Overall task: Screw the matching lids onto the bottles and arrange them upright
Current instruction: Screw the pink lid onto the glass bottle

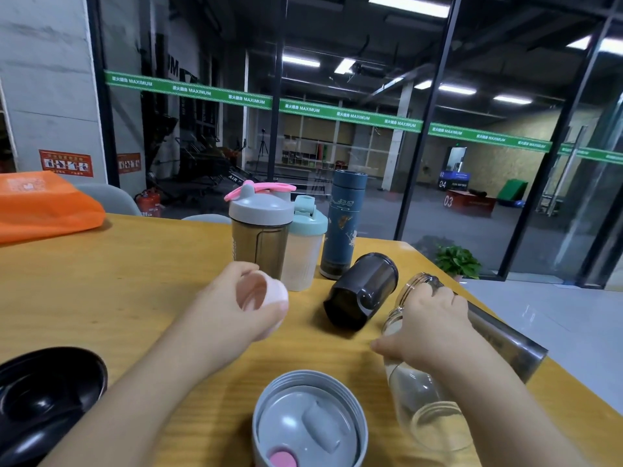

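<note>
Head view: three capped bottles stand upright at the table's [135, 281] far side: grey-lidded [261, 227], mint-lidded [305, 244] and blue flask [344, 224]. Three remain, I judge: black bottle [362, 291] lying down, steel one [505, 338], clear bottle [421, 399] gripped by the right hand [435, 325]. Left hand [242, 305] holds a pink lid [266, 294]. Grey lid [310, 423] and black lid [43, 396] lie loose.

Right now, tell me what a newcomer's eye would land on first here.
The two hands mid-table: the left hand holds a pink lid, and the right hand grips a clear bottle lying on its side. Behind them three capped bottles stand upright, the blue flask tallest. A dark bottle lies tipped over between them.
</note>
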